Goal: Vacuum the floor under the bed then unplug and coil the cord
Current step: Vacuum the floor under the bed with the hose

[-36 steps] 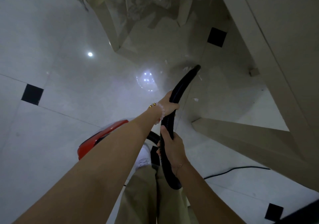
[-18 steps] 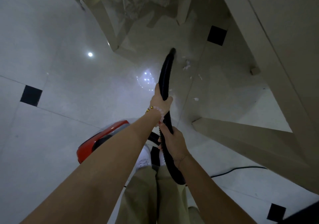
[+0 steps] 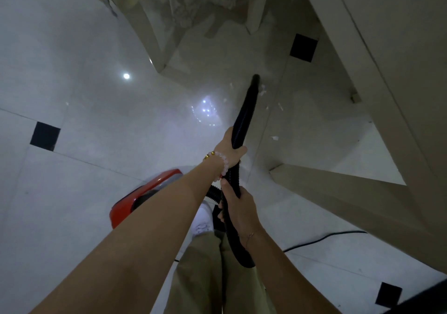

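Note:
A black ribbed vacuum hose (image 3: 244, 113) runs up the middle of the view, its tip on the pale tiled floor (image 3: 96, 132) beside white paper scraps (image 3: 262, 91). My left hand (image 3: 231, 148), a bead bracelet on its wrist, grips the hose high up. My right hand (image 3: 238, 205) grips it lower down. The red vacuum body (image 3: 135, 200) sits on the floor behind my left forearm. A thin black cord (image 3: 321, 238) trails across the floor to the right. The beige bed frame (image 3: 362, 193) fills the right side.
A pale chair (image 3: 154, 38) draped with cloth stands at the top, its legs close to the hose tip. More white scraps (image 3: 274, 138) lie near the bed rail. Black inset tiles (image 3: 44, 136) dot the floor. My legs and a white shoe (image 3: 202, 222) are below.
The hose tip has swung from pointing up-right, to straight ahead, and now leans slightly right by the scraps. Both hands keep their grip on the hose.

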